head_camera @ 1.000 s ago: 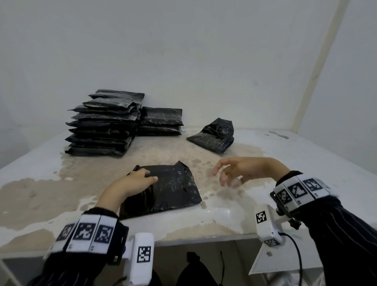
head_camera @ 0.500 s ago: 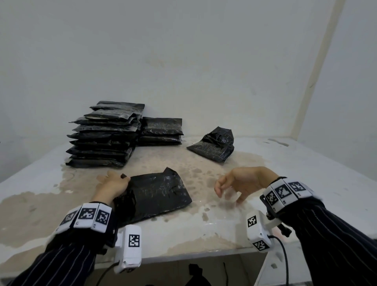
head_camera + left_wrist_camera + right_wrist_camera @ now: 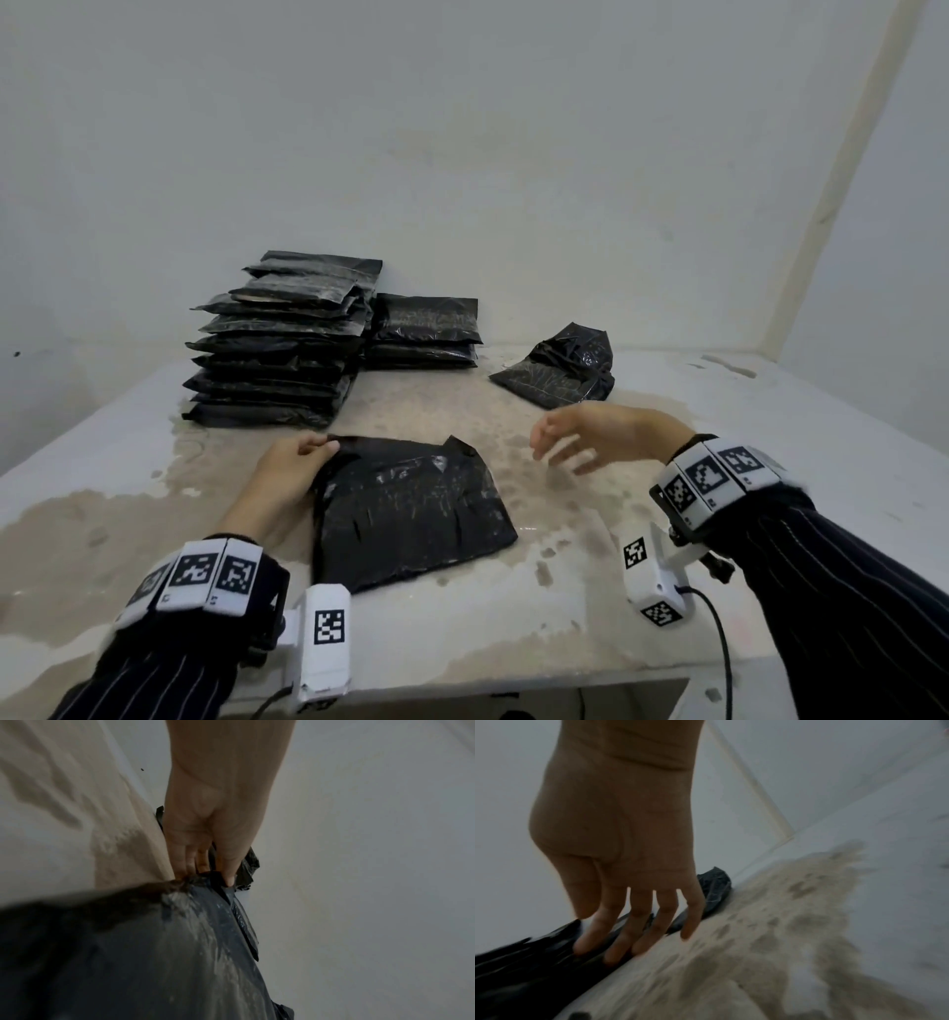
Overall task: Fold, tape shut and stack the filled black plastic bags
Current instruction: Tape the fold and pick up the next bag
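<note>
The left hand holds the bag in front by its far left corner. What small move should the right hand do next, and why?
Probably the right hand, open and empty above the table, should come down on the front bag's right far corner. The left hand grips only the left corner, and the top edge lies wrinkled and unfolded, so a fold likely needs both corners held.

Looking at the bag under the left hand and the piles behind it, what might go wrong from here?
The left hand grips only the far left corner of the bag, while the right hand hangs open above the table, so the bag may slide or unfold. The tall pile sits uneven; another bag on top could tip it.
</note>
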